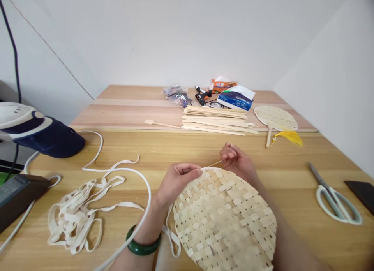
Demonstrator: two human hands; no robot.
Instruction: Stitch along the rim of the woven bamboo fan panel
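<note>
A round panel of woven pale strips (224,216) tilts up in front of me over the table. Its top edge is pinched between the thumb and fingers of my left hand (182,177). My right hand (235,158) is closed just beyond that edge, pulling a thin pale strand (215,163) that runs taut to the rim near my left thumb. Whether the strand is thread or split fibre I cannot tell. Off-white cloth tape (73,212) lies in a loose heap left of my left forearm, and a loop of similar tape (174,241) hangs beside the panel.
Scissors (336,201) and a black flat object (360,193) lie right. A finished-looking woven fan (276,118) with yellow tassel (289,138), flat strips (214,119), a blue tissue pack (236,97) and a glue gun (203,95) lie farther back. A white cable (147,185) crosses my left forearm.
</note>
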